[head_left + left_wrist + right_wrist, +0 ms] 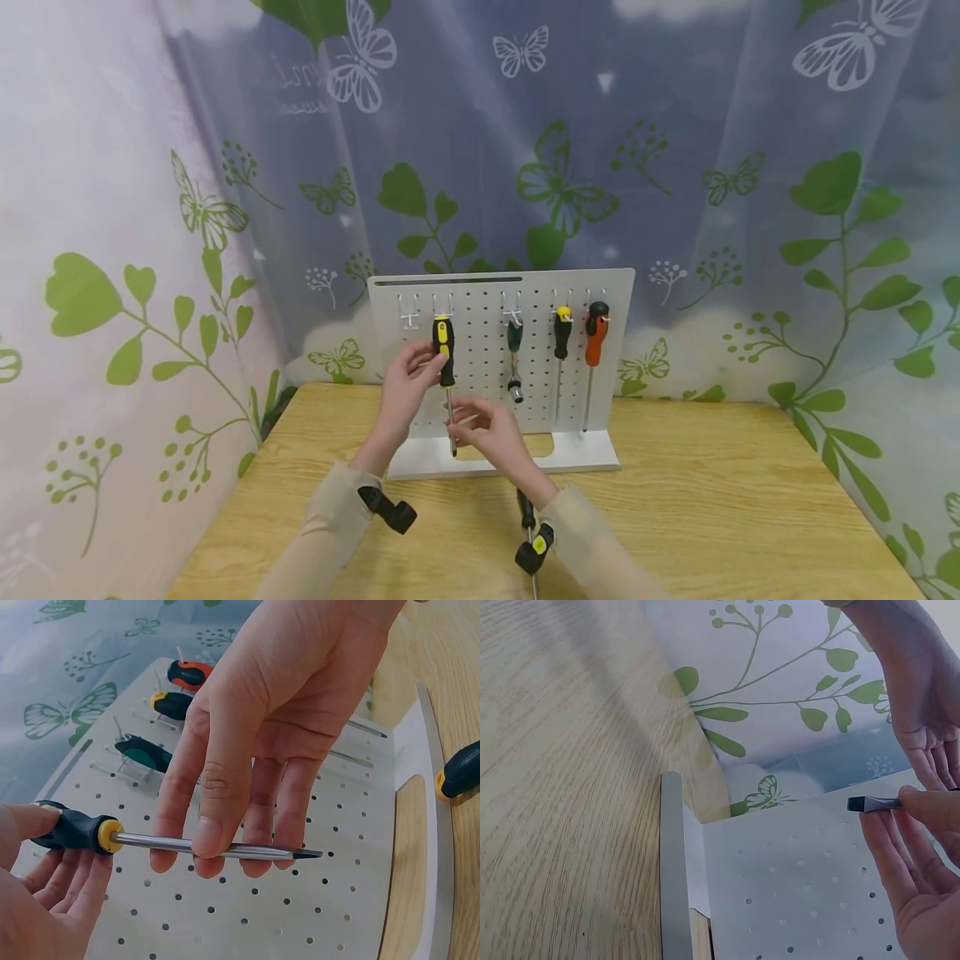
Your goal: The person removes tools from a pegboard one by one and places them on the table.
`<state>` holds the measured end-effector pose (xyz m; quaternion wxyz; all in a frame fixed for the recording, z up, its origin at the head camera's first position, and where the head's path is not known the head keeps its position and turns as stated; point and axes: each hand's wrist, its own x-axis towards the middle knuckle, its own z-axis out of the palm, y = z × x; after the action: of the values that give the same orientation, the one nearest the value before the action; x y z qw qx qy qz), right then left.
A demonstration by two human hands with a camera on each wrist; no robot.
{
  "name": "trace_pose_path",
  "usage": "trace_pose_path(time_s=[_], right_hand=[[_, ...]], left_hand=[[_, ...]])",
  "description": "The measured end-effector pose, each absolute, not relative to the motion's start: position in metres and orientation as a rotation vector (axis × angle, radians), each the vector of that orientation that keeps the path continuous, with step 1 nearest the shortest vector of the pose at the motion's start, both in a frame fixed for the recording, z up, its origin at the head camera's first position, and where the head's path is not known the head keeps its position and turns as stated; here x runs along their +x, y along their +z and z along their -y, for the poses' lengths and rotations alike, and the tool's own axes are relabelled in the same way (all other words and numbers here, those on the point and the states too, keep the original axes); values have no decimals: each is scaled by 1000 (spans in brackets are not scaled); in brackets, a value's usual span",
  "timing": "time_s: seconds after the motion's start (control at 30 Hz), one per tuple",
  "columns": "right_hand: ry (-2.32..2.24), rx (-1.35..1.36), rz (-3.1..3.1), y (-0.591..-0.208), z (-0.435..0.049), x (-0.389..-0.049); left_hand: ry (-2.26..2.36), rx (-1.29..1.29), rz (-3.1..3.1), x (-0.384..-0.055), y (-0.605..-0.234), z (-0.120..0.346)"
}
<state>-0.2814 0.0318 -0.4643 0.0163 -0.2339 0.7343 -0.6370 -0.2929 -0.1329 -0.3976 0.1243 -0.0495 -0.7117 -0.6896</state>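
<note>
A flathead screwdriver with a black and yellow handle stands upright before the white pegboard. The top of its handle overlaps a hook of the board in the head view. My left hand holds the handle from the left, thumb on its front. Lower down, my right hand pinches the metal shaft between thumb and fingers. The flat dark tip sticks out past the right fingers in the right wrist view.
A bare clear hook is at the board's left. Right of the held screwdriver hang a green-handled socket wrench, a black and yellow screwdriver and an orange and black one. A black-handled screwdriver lies on the wooden table, under the right wrist.
</note>
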Motion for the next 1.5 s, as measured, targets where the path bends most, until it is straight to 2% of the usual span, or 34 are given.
trace_pose_path(time_s=[0.37, 0.87, 1.1, 1.5], right_hand=[[-2003, -746, -2268, -462, -41, -271], [-1987, -694, -2242, -464, -65, -256], [-2004, -688, -2177, -471, -81, -249], [-2013, -464, -2173, -491, -118, -230]], left_hand=[[-2032, -184, 2053, -276, -391, 125], [-2129, -203, 2039, -274, -398, 104], [-2143, -198, 2099, -274, -410, 89], [-2245, -300, 2181, -270, -444, 65]])
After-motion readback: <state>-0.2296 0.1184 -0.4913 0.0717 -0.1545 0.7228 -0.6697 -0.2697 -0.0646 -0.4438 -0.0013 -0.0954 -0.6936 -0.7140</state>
